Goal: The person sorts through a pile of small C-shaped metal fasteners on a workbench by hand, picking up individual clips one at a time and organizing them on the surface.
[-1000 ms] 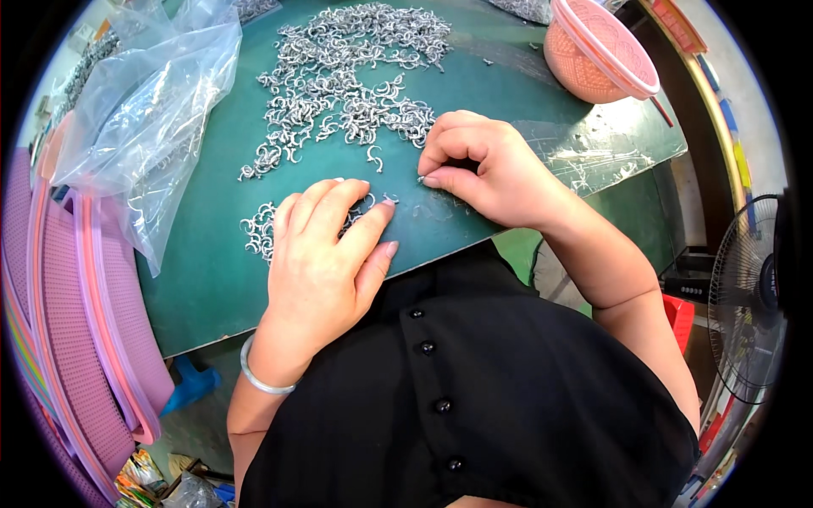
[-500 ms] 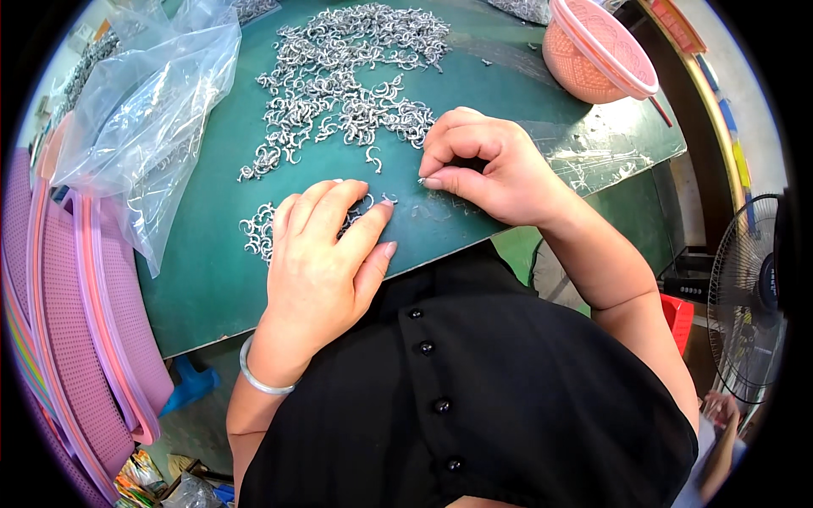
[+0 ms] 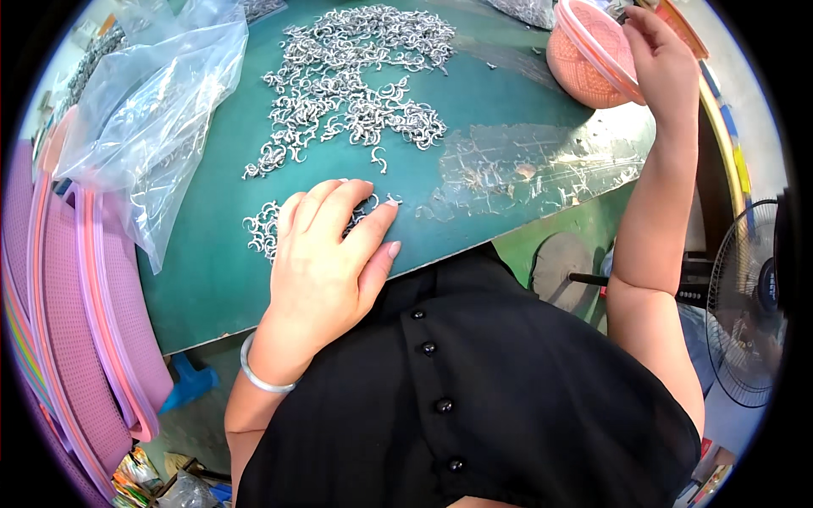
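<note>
The left hand (image 3: 326, 258) lies flat, palm down and fingers spread, on a small cluster of metal hooks (image 3: 262, 229) at the near edge of the green table (image 3: 474, 127), gripping nothing. Beyond its fingertips spreads the large pile of hooks (image 3: 356, 85). The right hand (image 3: 665, 63) reaches far right, fingers curled at the rim of a pink basket (image 3: 593, 55); whether it pinches a hook I cannot tell.

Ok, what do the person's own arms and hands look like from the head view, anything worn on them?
Both forearms are bare, with no sleeves or gloves in view. The left hand has a thin silver bangle around its wrist and fairly long, pale nails. The right hand shows no ring, watch or band that I can make out. The person wears a black garment with a row of small dark buttons down the front.
</note>
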`<state>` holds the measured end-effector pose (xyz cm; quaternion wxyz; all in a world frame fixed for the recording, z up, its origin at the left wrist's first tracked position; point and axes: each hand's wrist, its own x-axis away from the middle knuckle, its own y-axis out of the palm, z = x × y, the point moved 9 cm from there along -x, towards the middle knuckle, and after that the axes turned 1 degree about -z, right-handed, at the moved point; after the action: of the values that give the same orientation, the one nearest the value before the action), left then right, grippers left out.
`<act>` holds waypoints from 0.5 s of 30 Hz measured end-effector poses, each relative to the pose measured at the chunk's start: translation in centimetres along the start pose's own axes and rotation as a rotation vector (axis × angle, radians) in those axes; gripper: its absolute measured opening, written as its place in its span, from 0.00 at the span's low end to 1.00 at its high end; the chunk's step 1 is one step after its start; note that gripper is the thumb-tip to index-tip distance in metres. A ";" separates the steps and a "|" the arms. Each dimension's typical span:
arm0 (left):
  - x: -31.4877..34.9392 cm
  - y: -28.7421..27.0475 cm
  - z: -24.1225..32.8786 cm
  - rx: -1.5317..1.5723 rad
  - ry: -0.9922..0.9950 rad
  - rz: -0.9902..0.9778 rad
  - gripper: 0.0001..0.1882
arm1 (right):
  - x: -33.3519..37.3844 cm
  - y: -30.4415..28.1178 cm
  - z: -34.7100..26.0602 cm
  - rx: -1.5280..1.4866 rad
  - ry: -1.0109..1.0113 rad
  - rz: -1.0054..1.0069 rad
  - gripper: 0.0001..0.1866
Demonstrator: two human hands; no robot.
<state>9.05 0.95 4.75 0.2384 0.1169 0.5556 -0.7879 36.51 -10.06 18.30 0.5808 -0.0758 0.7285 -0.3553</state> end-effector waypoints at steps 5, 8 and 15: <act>0.4 0.0 -0.1 -0.008 -0.015 0.005 0.17 | 1.8 4.3 -3.0 -0.418 -0.221 -0.101 0.09; 0.3 0.1 -0.2 -0.009 -0.007 0.000 0.17 | 5.9 7.8 -12.7 -0.669 -0.529 -0.521 0.09; 0.1 0.0 -0.1 0.002 -0.008 -0.010 0.17 | 9.1 11.2 -17.9 -0.872 -0.671 -0.626 0.04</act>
<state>8.96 0.99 4.70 0.2366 0.1112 0.5545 -0.7900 20.93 1.10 5.64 0.5619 -0.6225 0.5276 -0.1358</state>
